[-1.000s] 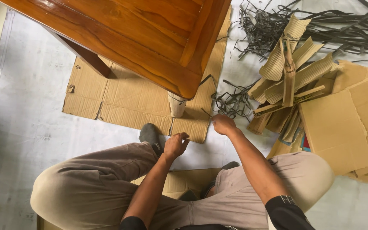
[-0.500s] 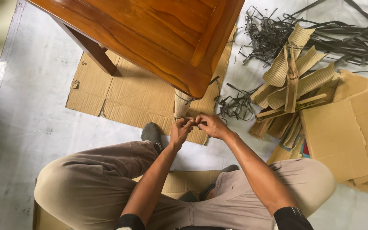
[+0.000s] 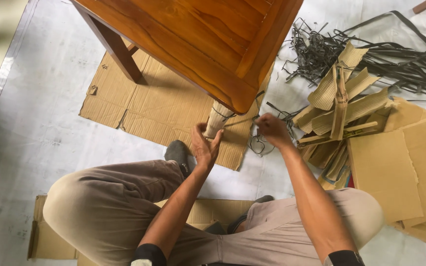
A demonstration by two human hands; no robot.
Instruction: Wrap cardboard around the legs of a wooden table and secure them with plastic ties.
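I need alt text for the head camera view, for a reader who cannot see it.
A seated person's left hand presses on a cardboard-wrapped table leg, while the right hand pulls a dark strap running from the leg. The wooden table stands on flat cardboard, with cardboard strips and loose straps to the right.

You have one wooden table (image 3: 198, 44) above you, showing two legs, one wrapped leg (image 3: 217, 120) and one bare leg (image 3: 117, 51). Two hands work here: left hand (image 3: 204, 145), right hand (image 3: 271, 129). One flat cardboard sheet (image 3: 159, 111) lies underneath.
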